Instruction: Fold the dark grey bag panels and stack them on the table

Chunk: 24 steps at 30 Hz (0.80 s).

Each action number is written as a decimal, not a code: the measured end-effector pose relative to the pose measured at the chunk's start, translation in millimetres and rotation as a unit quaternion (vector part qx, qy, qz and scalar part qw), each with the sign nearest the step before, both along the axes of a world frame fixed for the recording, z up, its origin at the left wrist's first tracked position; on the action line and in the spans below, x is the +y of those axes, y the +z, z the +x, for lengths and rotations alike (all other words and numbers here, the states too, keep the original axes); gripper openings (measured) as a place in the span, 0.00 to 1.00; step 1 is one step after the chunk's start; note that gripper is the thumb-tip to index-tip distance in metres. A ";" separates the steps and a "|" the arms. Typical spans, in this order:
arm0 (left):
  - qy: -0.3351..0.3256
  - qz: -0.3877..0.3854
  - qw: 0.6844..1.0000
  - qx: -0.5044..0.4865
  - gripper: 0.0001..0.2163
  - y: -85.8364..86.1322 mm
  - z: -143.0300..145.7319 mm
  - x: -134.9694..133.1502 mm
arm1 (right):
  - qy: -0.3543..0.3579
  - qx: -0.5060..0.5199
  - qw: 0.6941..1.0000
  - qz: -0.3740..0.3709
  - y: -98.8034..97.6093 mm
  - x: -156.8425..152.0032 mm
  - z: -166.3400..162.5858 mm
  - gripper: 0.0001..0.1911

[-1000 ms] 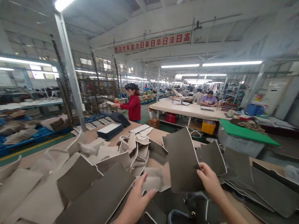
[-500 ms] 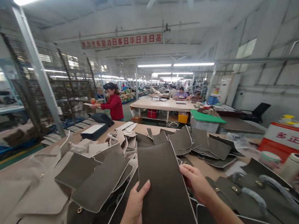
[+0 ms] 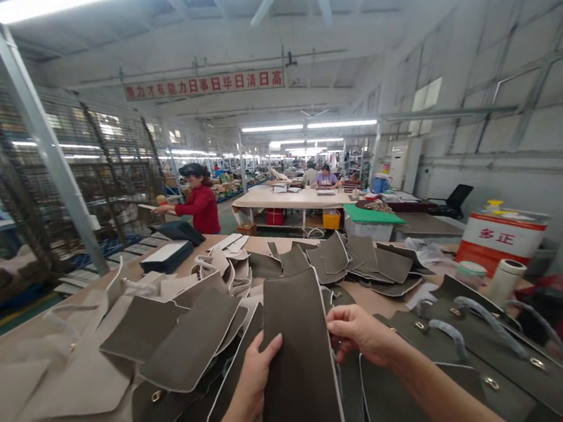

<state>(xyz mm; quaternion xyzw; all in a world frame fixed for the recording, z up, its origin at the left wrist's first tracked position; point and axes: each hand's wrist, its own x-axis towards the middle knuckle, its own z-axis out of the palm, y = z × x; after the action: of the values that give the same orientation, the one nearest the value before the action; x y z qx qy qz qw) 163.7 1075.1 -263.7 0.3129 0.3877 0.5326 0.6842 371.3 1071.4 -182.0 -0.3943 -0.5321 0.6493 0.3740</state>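
My left hand (image 3: 259, 374) grips a long dark olive leather-like panel (image 3: 297, 357) by its left side, thumb on the front face. The panel stands tilted up before me, its right edge pale. Close against that edge is my right hand (image 3: 357, 332), its fingers curled and pinched together. Whatever sits between those fingertips is too small to make out. Other dark panels (image 3: 192, 341) with white edges lie heaped to the left. At the right lie dark bag pieces (image 3: 455, 333) with wrapped handles and gold-coloured fittings.
Beige bag pieces (image 3: 76, 367) cover the table's left side. More dark panels (image 3: 337, 259) are piled beyond my hands. A red and white can (image 3: 498, 238) and a cream flask (image 3: 507, 280) stand at the right. A person in red (image 3: 203, 206) works across the table.
My view has turned slightly to the right. The panel now shows narrower, turned more edge-on. My right hand's fingers have curled in and no longer overlap the panel's edge.
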 end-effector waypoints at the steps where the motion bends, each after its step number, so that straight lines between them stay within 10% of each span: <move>1: -0.002 0.013 1.000 0.024 0.22 -3.2 -0.9 2.6 | -0.004 -0.006 1.000 0.004 -0.6 -0.6 -1.2 0.12; 6: 0.179 0.198 0.917 0.296 0.24 -3.7 -0.8 7.4 | -0.025 -0.068 0.997 0.033 -8.5 0.8 -12.7 0.07; 9: 0.130 0.277 0.859 0.410 0.11 7.2 8.1 2.5 | -0.033 -0.124 0.991 0.031 -19.9 3.2 -25.2 0.05; 13: -0.046 0.185 0.906 0.376 0.11 11.5 24.5 0.2 | -0.036 -0.179 0.983 0.029 -38.2 3.9 -39.7 0.05; 24: -0.110 0.082 0.912 0.386 0.04 -2.6 24.2 3.6 | -0.046 -0.221 0.974 0.011 -74.0 1.4 -52.6 0.02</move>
<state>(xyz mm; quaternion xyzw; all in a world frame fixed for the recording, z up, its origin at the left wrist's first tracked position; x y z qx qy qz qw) 187.9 1078.6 -266.4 0.5895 0.5398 0.3216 0.5076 318.8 1072.8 -255.9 -0.5476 -0.5903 0.5223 0.2808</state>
